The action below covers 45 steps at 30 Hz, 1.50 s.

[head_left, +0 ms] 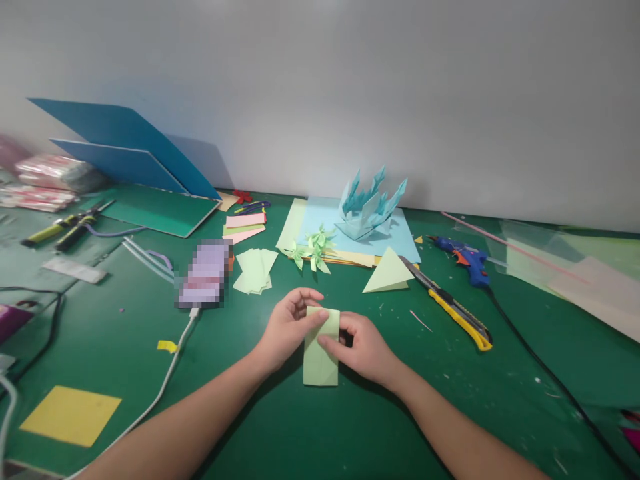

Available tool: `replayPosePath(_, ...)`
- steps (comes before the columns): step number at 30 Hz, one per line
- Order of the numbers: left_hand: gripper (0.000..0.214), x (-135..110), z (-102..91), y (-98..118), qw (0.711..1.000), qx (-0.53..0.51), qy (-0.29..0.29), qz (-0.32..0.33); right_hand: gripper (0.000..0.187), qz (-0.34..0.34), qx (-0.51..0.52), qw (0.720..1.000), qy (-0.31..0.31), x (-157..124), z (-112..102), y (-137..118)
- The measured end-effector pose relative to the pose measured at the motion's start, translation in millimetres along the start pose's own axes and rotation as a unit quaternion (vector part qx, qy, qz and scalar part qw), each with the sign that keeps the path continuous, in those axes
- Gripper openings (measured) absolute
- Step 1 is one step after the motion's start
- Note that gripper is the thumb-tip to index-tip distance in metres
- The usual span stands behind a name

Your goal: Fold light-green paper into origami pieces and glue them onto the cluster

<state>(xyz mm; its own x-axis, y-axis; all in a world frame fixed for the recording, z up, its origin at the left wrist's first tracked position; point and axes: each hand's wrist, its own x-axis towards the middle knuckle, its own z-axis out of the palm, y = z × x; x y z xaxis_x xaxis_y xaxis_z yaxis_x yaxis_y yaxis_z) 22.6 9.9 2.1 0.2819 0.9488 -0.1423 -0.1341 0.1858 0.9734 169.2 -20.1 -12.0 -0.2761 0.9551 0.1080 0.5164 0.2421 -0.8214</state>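
A folded strip of light green paper lies on the green table in front of me. My left hand pinches its upper left edge, fingers curled round the top. My right hand presses its thumb on the paper's middle right and grips that side. Both hands are closed on the paper.
A yellow utility knife, a blue glue gun, a pale green paper triangle, a stack of green paper strips, small green folded flowers and a blue origami piece lie beyond my hands. A phone with a white cable lies left.
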Motion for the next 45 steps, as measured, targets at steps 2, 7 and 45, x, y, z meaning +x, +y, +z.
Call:
replayPosePath(2, 0.033, 0, 0.3, 0, 1.000, 0.020, -0.007, 0.001, 0.020, -0.001, 0.001, 1.000, 0.000, 0, 0, 0)
replayPosePath(7, 0.024, -1, -1.0, 0, 0.989, 0.128, -0.075, 0.011, 0.018, -0.015, 0.010, 1.000, 0.000, 0, 1, 2)
replayPosePath(45, 0.040, 0, -3.2, 3, 0.997, -0.016, 0.059, -0.042, 0.035, -0.200, 0.075, 0.976, 0.029, -2, 1, 7)
